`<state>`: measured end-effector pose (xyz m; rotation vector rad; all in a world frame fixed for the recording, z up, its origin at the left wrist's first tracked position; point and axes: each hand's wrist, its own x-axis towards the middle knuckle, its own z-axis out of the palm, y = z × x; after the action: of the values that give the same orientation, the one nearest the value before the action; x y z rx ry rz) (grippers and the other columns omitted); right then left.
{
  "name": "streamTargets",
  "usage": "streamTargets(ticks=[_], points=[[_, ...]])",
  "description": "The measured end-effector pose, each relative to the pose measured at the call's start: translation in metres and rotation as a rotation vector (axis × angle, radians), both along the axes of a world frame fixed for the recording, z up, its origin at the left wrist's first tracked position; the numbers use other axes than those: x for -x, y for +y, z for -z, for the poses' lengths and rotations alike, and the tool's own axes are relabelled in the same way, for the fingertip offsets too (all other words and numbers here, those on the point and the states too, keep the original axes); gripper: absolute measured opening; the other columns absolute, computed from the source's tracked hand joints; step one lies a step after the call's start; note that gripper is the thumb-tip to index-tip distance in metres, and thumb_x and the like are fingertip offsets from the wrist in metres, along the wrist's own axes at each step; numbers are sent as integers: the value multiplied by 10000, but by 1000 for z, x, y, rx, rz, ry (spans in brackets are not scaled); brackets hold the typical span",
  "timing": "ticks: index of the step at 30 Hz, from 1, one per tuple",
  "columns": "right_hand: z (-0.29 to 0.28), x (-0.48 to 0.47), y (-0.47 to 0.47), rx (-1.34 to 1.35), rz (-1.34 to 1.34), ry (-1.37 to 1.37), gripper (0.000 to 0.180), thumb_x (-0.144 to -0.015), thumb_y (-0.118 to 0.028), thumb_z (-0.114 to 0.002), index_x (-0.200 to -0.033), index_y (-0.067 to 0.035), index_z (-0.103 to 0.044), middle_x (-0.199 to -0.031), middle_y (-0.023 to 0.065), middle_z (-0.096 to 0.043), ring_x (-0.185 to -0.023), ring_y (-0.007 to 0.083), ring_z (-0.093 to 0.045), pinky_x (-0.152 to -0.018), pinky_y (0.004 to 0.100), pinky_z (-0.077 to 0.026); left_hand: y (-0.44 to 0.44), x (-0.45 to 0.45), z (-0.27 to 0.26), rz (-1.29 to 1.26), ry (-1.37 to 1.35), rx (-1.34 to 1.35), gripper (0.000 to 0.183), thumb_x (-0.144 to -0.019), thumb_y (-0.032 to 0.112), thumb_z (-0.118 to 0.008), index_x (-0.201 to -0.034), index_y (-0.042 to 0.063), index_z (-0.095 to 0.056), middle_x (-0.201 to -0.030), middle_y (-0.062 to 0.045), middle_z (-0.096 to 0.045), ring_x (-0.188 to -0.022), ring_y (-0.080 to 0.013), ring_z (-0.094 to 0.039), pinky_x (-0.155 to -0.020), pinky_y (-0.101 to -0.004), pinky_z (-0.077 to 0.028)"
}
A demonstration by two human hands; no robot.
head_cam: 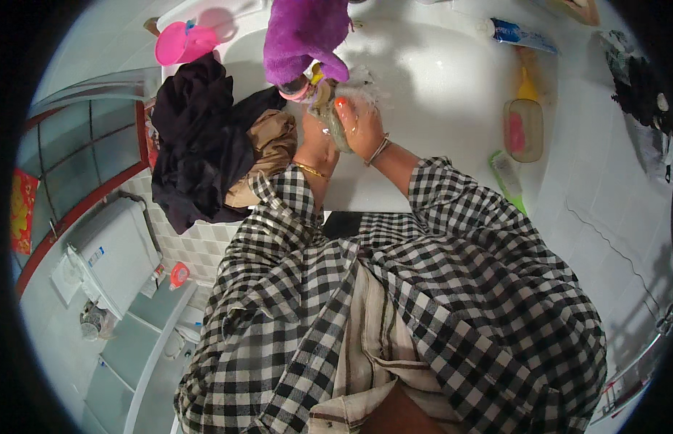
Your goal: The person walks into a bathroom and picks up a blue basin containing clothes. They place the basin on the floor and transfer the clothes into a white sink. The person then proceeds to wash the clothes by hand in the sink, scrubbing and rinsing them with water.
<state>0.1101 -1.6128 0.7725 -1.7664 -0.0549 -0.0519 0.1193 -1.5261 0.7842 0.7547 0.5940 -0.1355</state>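
My left hand (316,135) and my right hand (362,120) are close together over a white basin (450,130), at the top middle of the head view. Between them is a wet, greenish-grey, shiny thing (336,127), too unclear to name. The fingers of my right hand close around its side; my left hand lies against its other side, its fingers mostly hidden. Water splashes beside the right knuckles. A purple plush item (304,38) hangs just beyond the hands, with yellow and pink parts at its lower end.
Dark cloth (192,130) and tan cloth (271,135) lie over the basin's left edge, near a pink cup (184,43). Along the right side are a toothpaste-like tube (524,35), a soap dish (524,130) with pink soap, and a green brush (508,179).
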Motion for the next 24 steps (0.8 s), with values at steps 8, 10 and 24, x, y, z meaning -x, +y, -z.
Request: streamTargets(ticks=[8,10,24], points=[[-9,-22,6,-812,326,963,300,-795,-327,-466,-834,-49,-574,-774,35,-567,-699,171,-529,-655,299,-420,13,-1,51,97,-156,-993,207,-832,174,-448,-970,29,-502,-883,-68,-539,-783,-193,-524,-696,-294,-428],[-4,-23,0,-1043,286,1097,291,-807,-307,-448,-887,-50,-560,-824,46,-573,-742,178,-538,-691,303,-432,8,-2,24,152,-145,-1102,200,-812,180,-475,-932,26,-518,-868,-90,-545,-793,-198,-528,-698,-292,-419],[38,-56,-46,-1120,-257,1070,434,-740,-280,-622,-1112,-118,-471,-1163,83,-431,-1014,212,-447,-836,381,-394,55,19,35,-18,225,323,255,-677,10,-437,-918,-37,-506,-922,-108,-542,-863,-261,-511,-803,-377,-411]])
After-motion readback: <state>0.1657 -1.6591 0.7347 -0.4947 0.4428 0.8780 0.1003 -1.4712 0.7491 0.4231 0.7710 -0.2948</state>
